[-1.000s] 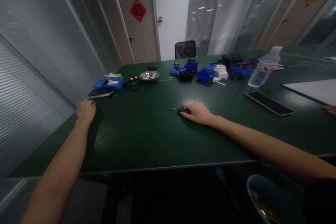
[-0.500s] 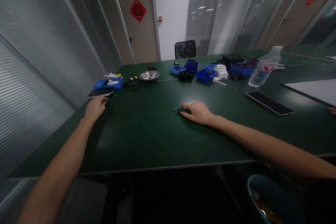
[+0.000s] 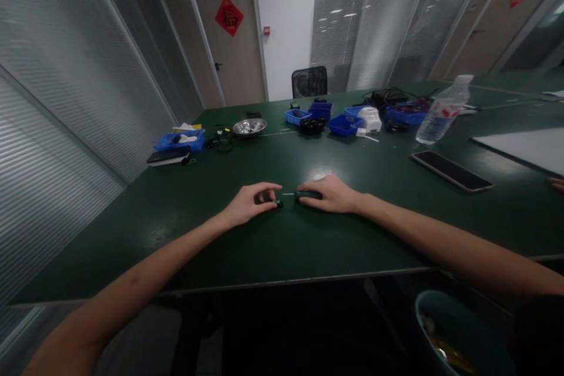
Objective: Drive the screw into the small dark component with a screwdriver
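My right hand [image 3: 331,194] rests on the table and wraps round the dark handle of a screwdriver [image 3: 307,194]. Its thin metal shaft points left, towards my other hand. My left hand [image 3: 252,202] lies just left of the screwdriver tip, with thumb and forefinger apart and the other fingers curled. At the thumb tip sits a small dark green and black piece [image 3: 278,203], too small to name. The thumb appears to touch it, and the forefinger stands clear above it.
On the green table [image 3: 211,258] stand a metal bowl [image 3: 249,127], a blue tray [image 3: 180,140], blue bins [image 3: 345,125], a water bottle [image 3: 444,110] and a phone [image 3: 451,171]. Another person's fingers [image 3: 557,183] show at the right edge. Below is a bin [image 3: 425,305].
My left hand has moved right from beside the black item at the table's left to the screwdriver tip, bringing the small piece, and its fingers have spread. The screwdriver has turned slightly.
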Tool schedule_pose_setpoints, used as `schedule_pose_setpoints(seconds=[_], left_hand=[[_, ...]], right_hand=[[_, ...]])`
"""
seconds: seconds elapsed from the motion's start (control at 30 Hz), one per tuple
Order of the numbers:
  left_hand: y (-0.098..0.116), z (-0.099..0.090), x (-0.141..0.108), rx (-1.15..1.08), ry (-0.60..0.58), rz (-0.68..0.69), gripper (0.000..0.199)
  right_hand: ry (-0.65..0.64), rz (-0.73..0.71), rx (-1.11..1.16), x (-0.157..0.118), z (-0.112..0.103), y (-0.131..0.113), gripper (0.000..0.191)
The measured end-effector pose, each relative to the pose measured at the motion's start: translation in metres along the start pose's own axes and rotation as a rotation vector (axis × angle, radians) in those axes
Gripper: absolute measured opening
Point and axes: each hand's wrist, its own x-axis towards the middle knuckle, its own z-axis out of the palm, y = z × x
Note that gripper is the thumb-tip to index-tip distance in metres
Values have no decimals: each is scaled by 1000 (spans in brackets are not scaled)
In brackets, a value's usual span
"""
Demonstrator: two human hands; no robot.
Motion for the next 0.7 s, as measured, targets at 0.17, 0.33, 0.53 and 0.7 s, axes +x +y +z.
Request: schedule_pose_setpoints(seconds=[0.17,0.33,0.53,0.7], left_hand=[[3,3,-2,-23,-45,19,52],[0,-1,-4,-18,-88,3,57],[-1,-4,-5,89,-85,49,44],[-9,-8,-4,135,-72,100,24]], right_hand=[[-19,-74,14,-1,-2,-7,43],[-2,-113,45,-2,-1,-8,41],[0,-106,61,-1,-1,-7,34],[-8,-95,73,-1,-2,-7,30]])
